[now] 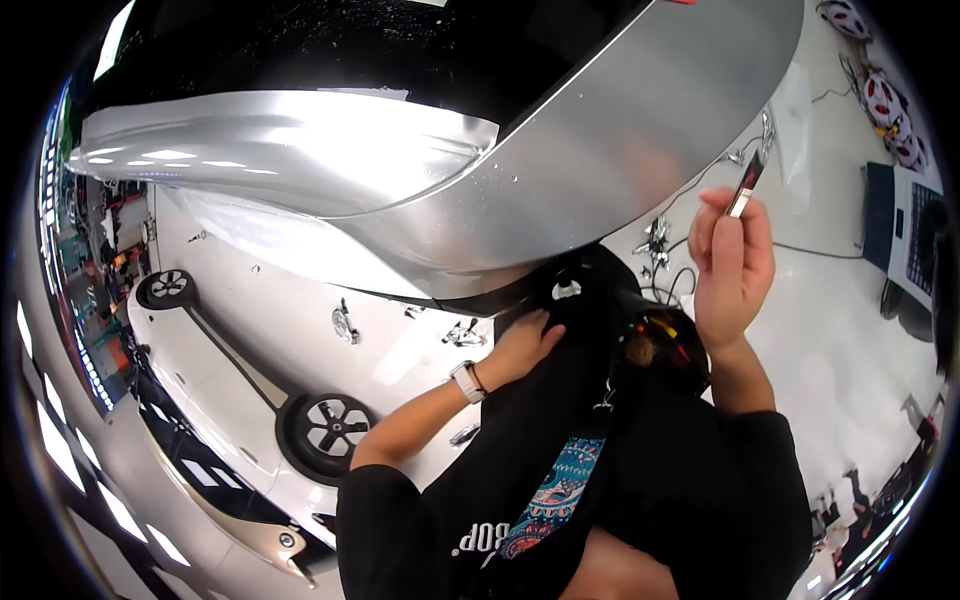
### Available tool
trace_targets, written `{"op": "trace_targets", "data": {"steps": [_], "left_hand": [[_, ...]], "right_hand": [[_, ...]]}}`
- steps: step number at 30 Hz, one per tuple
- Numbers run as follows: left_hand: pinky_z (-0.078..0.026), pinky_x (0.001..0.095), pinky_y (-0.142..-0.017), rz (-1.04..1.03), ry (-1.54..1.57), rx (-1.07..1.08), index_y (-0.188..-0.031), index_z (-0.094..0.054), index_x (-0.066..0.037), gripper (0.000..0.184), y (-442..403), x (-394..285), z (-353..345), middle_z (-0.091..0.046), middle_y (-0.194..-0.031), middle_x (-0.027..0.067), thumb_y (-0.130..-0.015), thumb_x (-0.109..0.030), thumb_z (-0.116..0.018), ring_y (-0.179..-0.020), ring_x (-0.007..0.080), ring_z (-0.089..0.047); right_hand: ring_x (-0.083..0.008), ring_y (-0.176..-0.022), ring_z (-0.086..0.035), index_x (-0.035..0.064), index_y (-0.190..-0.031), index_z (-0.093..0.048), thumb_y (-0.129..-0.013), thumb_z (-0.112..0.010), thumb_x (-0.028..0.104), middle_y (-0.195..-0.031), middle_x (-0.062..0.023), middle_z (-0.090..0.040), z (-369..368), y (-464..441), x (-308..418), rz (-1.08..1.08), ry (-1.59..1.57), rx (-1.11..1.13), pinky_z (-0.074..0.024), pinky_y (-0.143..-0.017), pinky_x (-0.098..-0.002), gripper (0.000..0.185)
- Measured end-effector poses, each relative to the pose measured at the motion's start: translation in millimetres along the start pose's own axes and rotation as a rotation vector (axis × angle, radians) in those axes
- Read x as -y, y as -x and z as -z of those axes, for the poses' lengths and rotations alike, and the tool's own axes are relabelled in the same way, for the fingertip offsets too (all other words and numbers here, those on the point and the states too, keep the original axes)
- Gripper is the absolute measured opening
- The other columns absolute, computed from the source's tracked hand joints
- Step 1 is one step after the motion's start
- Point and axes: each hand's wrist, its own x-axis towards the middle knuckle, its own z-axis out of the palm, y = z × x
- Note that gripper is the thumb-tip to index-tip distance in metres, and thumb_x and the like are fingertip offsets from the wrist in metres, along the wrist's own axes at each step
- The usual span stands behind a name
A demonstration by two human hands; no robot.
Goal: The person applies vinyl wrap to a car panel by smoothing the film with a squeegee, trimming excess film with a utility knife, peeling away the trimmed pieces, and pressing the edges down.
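In my right hand (735, 255) is a slim snap-off utility knife (746, 186), pinched between thumb and fingers, its dark tip pointing up and away. The hand is raised to the right of the car panel, apart from it. My left hand (525, 350) lies on my black clothing, just below the panel's lower edge, with its fingers stretched out and nothing seen in them. In front of me curves the car's body panel (560, 190), covered in shiny silver film (290, 135), with a few water drops on it. The film's lower left edge hangs loose.
Crumpled silver film scraps (345, 322) lie on the white floor, more (655, 240) near my right arm. A black pouch with tools (655, 345) hangs at my waist. A laptop (912, 225) and cables are at right. Another car (230, 400) stands at left.
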Motion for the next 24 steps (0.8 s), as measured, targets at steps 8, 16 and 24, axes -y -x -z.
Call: {"op": "trace_targets", "data": {"steps": [8, 16, 24], "left_hand": [[-0.05, 0.049, -0.099, 0.662, 0.177, 0.042, -0.115, -0.068, 0.014, 0.085, -67.0, 121.1, -143.5, -0.069, -0.117, 0.0358, -0.088, -0.066, -0.067, -0.115, 0.0479, -0.066], [-0.052, 0.0506, -0.094, 0.485, 0.024, -0.06, -0.097, -0.077, 0.002, 0.066, -78.8, 129.1, -177.1, -0.073, -0.103, 0.0285, -0.089, -0.062, -0.061, -0.105, 0.0439, -0.069], [-0.055, 0.0513, -0.086, 0.375, 0.059, -0.144, -0.097, -0.076, 0.0, 0.041, -16.9, 196.9, -178.2, -0.073, -0.093, 0.0249, -0.082, -0.037, -0.081, -0.094, 0.0426, -0.071]], "right_hand": [[-0.0081, -0.057, -0.036, -0.0002, -0.072, -0.052, -0.111, -0.048, 0.036, -0.066, -0.0021, -0.048, 13.4, 28.7, -31.6, 0.141, 0.111, 0.322, -0.0289, -0.053, -0.0268, 0.053], [-0.0084, -0.066, -0.043, -0.0033, -0.114, -0.069, -0.107, -0.054, 0.014, -0.074, -0.0016, -0.054, 9.4, -38.7, 2.8, 0.273, 0.243, 0.073, -0.0346, -0.06, -0.025, 0.024], [-0.0283, -0.12, -0.066, 0.0106, -0.135, -0.067, -0.092, -0.075, 0.035, -0.137, -0.0092, -0.068, 25.4, -221.7, -24.1, 0.785, 1.083, 0.121, -0.0504, -0.102, -0.0359, 0.05]]}}
